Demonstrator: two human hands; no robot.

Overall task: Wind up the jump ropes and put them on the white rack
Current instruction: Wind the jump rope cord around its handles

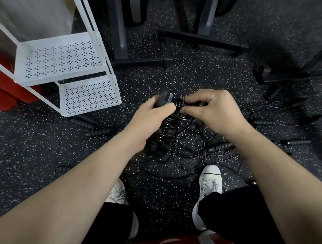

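My left hand (153, 117) grips the black handles of a jump rope (164, 133), with its thin cord coiled several times around them. My right hand (210, 107) pinches a loop of that cord at the top end of the handles. A tangle of loose black cords (198, 145) lies on the floor under my hands. The white rack (67, 62) stands at the left, its two perforated shelves bare.
More black rope handles lie on the speckled floor by the rack's foot (93, 126) and at the right (263, 123). Dark metal equipment bases (200, 38) stand behind. A red object (3, 89) sits left of the rack. My white shoes (210, 181) are below.
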